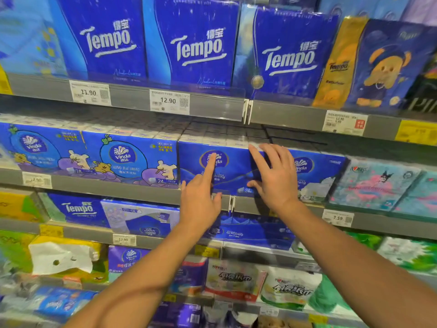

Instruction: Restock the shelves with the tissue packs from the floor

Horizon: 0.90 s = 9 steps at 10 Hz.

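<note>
Tempo packs point(198, 43); Vinda pack point(132, 159); tag point(169, 101) 12.90.

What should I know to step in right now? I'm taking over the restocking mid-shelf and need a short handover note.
Left hand: open, index fingertip pressed on the front of the dark blue Vinda pack, holding nothing.
Right hand: open, fingers spread flat on the same pack's right side, holding nothing.
That pack sits on the second shelf, at the front edge, between the cartoon Vinda pack and another dark blue Vinda pack.
Done: this pack is on the shelf, being pressed into line.
Left: the floor stock is out of view, so the remaining count cannot be told.
</note>
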Tool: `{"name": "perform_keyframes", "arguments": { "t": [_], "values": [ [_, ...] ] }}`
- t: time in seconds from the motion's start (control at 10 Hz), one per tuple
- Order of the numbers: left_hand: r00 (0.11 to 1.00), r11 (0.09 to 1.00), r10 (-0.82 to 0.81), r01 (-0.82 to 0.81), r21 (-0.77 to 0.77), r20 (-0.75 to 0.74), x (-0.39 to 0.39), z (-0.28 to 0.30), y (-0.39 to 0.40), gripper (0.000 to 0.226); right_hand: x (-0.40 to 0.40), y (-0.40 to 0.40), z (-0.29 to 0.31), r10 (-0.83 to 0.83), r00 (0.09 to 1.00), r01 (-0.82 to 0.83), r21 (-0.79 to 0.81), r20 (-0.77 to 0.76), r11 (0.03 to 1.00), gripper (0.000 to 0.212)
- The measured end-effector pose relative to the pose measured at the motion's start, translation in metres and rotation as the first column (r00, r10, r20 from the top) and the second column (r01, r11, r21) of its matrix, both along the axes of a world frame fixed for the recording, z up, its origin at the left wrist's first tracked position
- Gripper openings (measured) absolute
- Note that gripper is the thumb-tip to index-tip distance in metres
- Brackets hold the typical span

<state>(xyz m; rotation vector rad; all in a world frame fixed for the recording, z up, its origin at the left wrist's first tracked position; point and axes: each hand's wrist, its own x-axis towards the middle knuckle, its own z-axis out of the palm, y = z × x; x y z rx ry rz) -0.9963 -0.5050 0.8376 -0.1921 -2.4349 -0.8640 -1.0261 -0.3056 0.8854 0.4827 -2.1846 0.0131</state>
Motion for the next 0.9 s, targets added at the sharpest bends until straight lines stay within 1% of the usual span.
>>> {"name": "perform_keyframes", "arguments": {
  "t": [0.1,0.2,0.3,0.4,0.5,0.6,0.7,0.8,0.9],
  "values": [
    [0.999,0.994,0.027,-0.024,-0.108,0.023,0.003,-0.007,0.009,0.097,-0.003,0.001,0.001,-0.058,0.998,0.056,0.042,0.030,0.998,0.100],
    [0.999,0.989,0.029,-0.024,-0.146,0.033,0.000,-0.006,0.017,0.070,-0.007,0.002,0.013,-0.117,0.989,0.112,0.062,0.086,0.992,0.108],
    [0.999,0.991,0.024,-0.021,-0.133,0.025,-0.004,-0.013,0.019,0.044,-0.009,0.002,0.012,-0.155,0.976,0.142,0.091,0.153,0.986,0.111],
    [1.000,0.989,0.011,-0.010,-0.146,0.008,-0.005,-0.022,0.015,0.034,-0.009,0.000,0.013,-0.145,0.976,0.132,0.087,0.164,0.987,0.108],
    [1.000,0.988,0.008,-0.006,-0.152,0.016,-0.005,-0.021,0.014,0.036,-0.007,-0.010,0.019,-0.148,0.961,0.141,0.047,0.234,0.989,0.103],
    [0.997,0.985,-0.002,0.015,-0.171,0.076,-0.003,-0.014,0.013,0.043,0.000,-0.010,0.023,-0.173,0.950,0.150,0.104,0.259,0.983,0.106],
    [0.990,0.982,-0.075,0.094,-0.165,0.119,-0.002,-0.009,0.005,0.057,0.013,0.005,0.026,-0.233,0.938,0.204,0.134,0.258,0.970,0.114],
    [0.988,0.985,-0.130,0.139,-0.107,0.081,0.009,-0.008,-0.003,0.066,0.052,0.007,0.016,-0.196,0.961,0.199,0.006,0.196,0.980,0.104],
    [0.987,0.986,-0.144,0.149,-0.075,0.077,0.008,0.002,-0.005,0.069,0.083,0.000,-0.012,-0.157,0.968,0.173,-0.067,0.195,0.983,0.091]
  ]
}}
